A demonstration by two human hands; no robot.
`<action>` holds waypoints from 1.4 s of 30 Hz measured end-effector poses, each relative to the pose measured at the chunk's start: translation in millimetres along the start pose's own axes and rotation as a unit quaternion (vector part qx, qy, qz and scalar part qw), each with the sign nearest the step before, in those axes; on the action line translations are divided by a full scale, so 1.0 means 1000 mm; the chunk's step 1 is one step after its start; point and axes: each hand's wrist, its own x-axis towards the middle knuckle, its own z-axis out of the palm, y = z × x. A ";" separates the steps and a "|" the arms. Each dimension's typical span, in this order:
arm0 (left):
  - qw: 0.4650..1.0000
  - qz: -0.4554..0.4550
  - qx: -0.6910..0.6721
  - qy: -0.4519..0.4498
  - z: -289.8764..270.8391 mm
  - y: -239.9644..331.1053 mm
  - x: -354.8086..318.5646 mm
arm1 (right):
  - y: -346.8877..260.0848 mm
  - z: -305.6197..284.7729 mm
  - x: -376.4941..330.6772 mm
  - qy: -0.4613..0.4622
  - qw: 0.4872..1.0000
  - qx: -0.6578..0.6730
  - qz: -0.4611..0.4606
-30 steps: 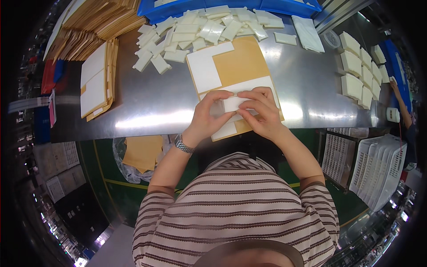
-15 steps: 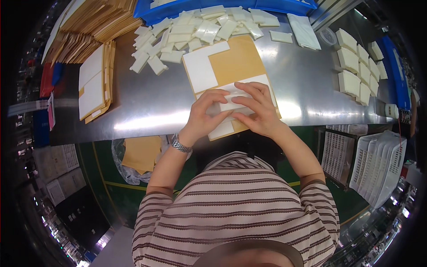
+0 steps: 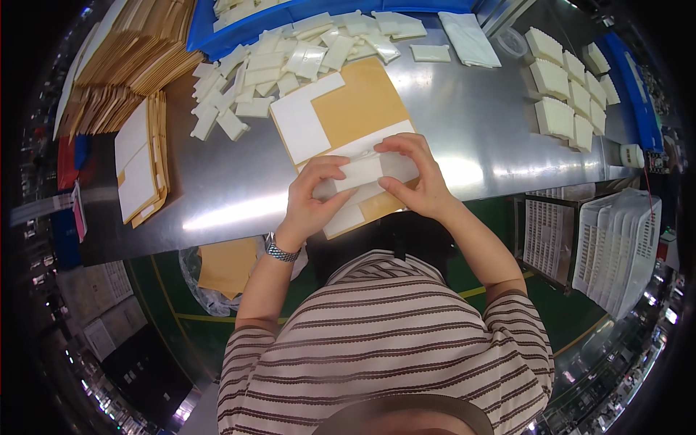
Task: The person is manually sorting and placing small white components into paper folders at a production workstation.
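White piece (image 3: 362,173), long axis roughly left-right

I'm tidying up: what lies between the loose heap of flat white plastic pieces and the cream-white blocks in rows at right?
In the head view, left to right: a lone flat white piece, a thin white sheet, a clear round container.

Left grip (image 3: 313,200) and right grip (image 3: 426,185) curled, facing inward; thumbs (image 3: 398,191) apart from fingers (image 3: 403,144).
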 end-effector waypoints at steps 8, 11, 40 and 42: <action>1.000 -0.007 -0.022 0.004 0.001 -0.005 0.000 | 0.001 -0.004 0.007 -0.026 1.000 0.012 0.011; 1.000 0.003 -0.024 0.000 0.001 -0.006 0.001 | 0.004 -0.001 0.011 -0.034 0.995 0.075 0.063; 0.998 0.036 -0.010 0.045 0.004 -0.003 0.007 | -0.039 0.040 0.039 -0.075 0.996 -0.012 0.044; 0.998 0.035 -0.012 0.046 0.004 -0.004 0.008 | -0.039 0.034 0.041 -0.089 0.995 0.010 0.048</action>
